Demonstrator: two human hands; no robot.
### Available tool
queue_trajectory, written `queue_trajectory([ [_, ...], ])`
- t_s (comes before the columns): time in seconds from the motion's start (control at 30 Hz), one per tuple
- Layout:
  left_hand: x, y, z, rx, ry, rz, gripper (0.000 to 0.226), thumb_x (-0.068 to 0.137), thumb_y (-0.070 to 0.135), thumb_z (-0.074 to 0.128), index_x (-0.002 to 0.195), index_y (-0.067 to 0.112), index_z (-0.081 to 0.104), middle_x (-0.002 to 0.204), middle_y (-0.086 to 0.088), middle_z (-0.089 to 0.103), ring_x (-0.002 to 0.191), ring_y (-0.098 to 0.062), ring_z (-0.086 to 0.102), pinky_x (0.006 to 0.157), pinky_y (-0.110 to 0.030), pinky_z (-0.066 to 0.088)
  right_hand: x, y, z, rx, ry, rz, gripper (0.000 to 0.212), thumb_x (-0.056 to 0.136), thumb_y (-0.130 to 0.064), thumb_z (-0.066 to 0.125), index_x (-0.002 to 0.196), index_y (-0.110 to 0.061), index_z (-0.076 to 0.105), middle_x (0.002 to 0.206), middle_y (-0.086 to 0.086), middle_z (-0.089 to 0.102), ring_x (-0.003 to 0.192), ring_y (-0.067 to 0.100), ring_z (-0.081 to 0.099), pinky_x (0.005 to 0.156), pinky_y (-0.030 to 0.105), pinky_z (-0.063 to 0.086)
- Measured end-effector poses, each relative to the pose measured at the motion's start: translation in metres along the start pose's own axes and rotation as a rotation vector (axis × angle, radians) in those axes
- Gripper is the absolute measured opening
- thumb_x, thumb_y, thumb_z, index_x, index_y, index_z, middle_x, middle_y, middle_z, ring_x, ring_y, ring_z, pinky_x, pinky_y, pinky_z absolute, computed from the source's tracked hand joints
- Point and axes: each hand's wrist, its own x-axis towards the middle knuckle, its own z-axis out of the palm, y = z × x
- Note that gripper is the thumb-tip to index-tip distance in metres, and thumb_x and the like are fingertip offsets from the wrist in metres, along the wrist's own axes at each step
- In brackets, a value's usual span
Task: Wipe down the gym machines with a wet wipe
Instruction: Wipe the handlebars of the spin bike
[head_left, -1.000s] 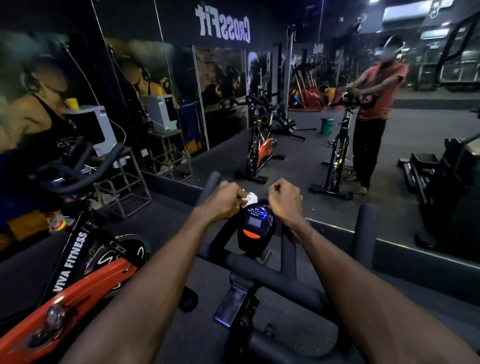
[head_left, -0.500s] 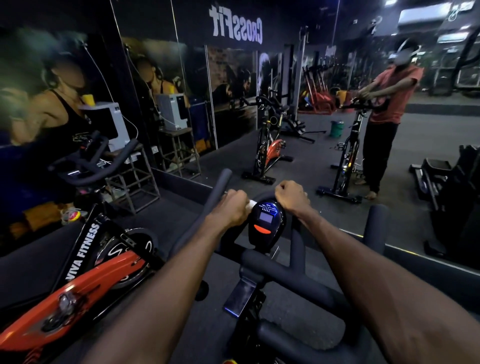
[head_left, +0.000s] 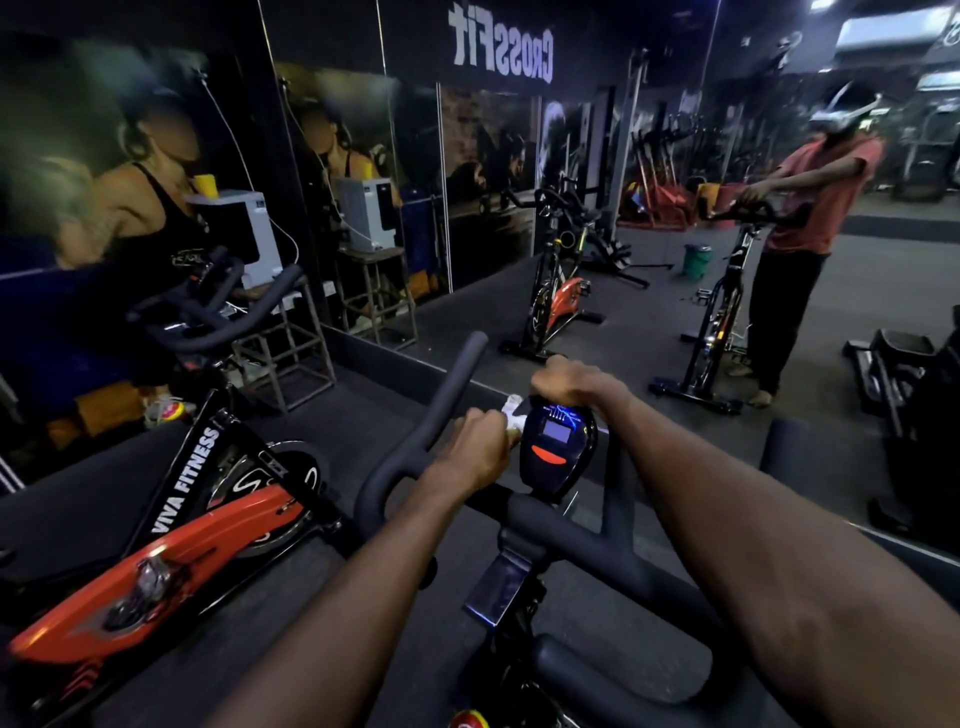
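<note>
left hand (head_left: 475, 447) clutching a white wipe (head_left: 511, 410) beside the bike's console (head_left: 558, 447), right hand (head_left: 569, 379) gripping its top edge; the handlebars (head_left: 582, 540) below look still unwiped.

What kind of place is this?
A gym, most likely its spin area: an orange exercise bike stands beside the handlebars being wiped, and the wall mirror reflects a CrossFit sign.
</note>
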Motion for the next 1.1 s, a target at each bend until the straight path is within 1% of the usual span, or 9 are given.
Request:
queue_trajectory([
  [0.13, -0.022, -0.002, 0.007, 0.136, 0.045, -0.002, 0.031, 0.092, 0.011, 0.05, 0.122, 0.007, 0.059, 0.115, -0.022, 0.062, 0.112, -0.042, 0.058, 0.083, -0.043, 0.049, -0.003, 0.003, -0.001, 0.001, 0.004, 0.03, 0.049, 0.072, -0.042, 0.051, 0.113, -0.021, 0.067, 0.121, 0.01, 0.067, 0.109, 0.032, 0.063, 0.101, 0.043, 0.047],
  [0.27, -0.028, -0.007, 0.0, 0.23, 0.032, -0.031, 0.051, 0.09, 0.019, 0.057, 0.139, 0.008, 0.046, 0.124, -0.019, 0.059, 0.117, -0.038, 0.057, 0.09, -0.041, 0.047, -0.009, 0.001, -0.001, 0.021, 0.014, 0.037, 0.046, 0.076, -0.042, 0.052, 0.116, -0.021, 0.065, 0.124, 0.009, 0.067, 0.113, 0.031, 0.061, 0.101, 0.042, 0.045],
  [0.43, -0.023, 0.007, 0.001, 0.116, 0.03, -0.04, 0.038, 0.093, 0.028, 0.058, 0.124, 0.006, 0.058, 0.123, -0.021, 0.059, 0.115, -0.04, 0.058, 0.088, -0.041, 0.049, -0.011, 0.001, -0.002, 0.017, 0.021, 0.037, 0.041, 0.081, -0.04, 0.054, 0.115, -0.021, 0.064, 0.122, 0.009, 0.065, 0.109, 0.03, 0.06, 0.099, 0.04, 0.045],
  [0.57, -0.033, -0.009, 0.001, 0.215, 0.032, -0.033, 0.042, 0.092, 0.019, 0.057, 0.133, 0.009, 0.052, 0.124, -0.02, 0.059, 0.115, -0.039, 0.058, 0.089, -0.041, 0.047, -0.009, 0.004, -0.003, 0.024, 0.008, 0.027, 0.042, 0.079, -0.042, 0.056, 0.113, -0.02, 0.066, 0.118, 0.008, 0.066, 0.103, 0.029, 0.06, 0.1, 0.041, 0.046],
  [0.7, -0.041, -0.026, -0.008, 0.221, 0.021, -0.022, 0.041, 0.095, 0.043, 0.059, 0.122, 0.013, 0.059, 0.118, -0.02, 0.062, 0.111, -0.041, 0.059, 0.084, -0.038, 0.047, -0.005, 0.004, -0.002, 0.009, 0.006, 0.024, 0.049, 0.073, -0.045, 0.055, 0.113, -0.02, 0.065, 0.118, 0.007, 0.067, 0.107, 0.029, 0.062, 0.102, 0.043, 0.046],
  [0.83, -0.015, -0.029, -0.021, 0.148, 0.066, -0.028, 0.023, 0.089, 0.024, 0.06, 0.106, 0.01, 0.067, 0.117, -0.017, 0.062, 0.111, -0.04, 0.056, 0.085, -0.038, 0.047, 0.001, 0.006, -0.002, -0.004, -0.007, 0.003, 0.04, 0.069, -0.049, 0.058, 0.096, -0.02, 0.067, 0.109, 0.005, 0.07, 0.1, 0.028, 0.064, 0.098, 0.042, 0.048],
  [0.9, -0.001, -0.027, -0.016, 0.289, 0.003, 0.051, 0.023, 0.088, 0.018, 0.06, 0.109, 0.012, 0.066, 0.125, -0.009, 0.052, 0.118, -0.036, 0.044, 0.093, -0.045, 0.042, 0.007, 0.008, -0.001, 0.002, -0.018, -0.016, 0.044, 0.062, -0.054, 0.059, 0.087, -0.019, 0.068, 0.103, 0.004, 0.072, 0.096, 0.027, 0.066, 0.096, 0.043, 0.05],
  [0.97, 0.011, -0.03, -0.007, 0.358, -0.135, 0.104, 0.024, 0.087, 0.014, 0.063, 0.11, 0.008, 0.066, 0.125, -0.009, 0.054, 0.119, -0.033, 0.048, 0.091, -0.043, 0.044, 0.011, 0.011, -0.001, 0.001, -0.029, -0.031, 0.045, 0.06, -0.058, 0.058, 0.08, -0.019, 0.066, 0.1, 0.003, 0.072, 0.094, 0.027, 0.067, 0.095, 0.043, 0.05],
  [1.1, 0.037, -0.042, -0.003, 0.066, -0.306, 0.09, 0.011, 0.087, 0.004, 0.056, 0.088, 0.008, 0.066, 0.095, -0.013, 0.067, 0.096, -0.034, 0.065, 0.072, -0.034, 0.047, 0.007, 0.012, -0.002, 0.009, -0.018, -0.047, 0.038, 0.068, -0.058, 0.056, 0.079, -0.022, 0.064, 0.097, 0.0, 0.069, 0.093, 0.025, 0.065, 0.09, 0.037, 0.048],
])
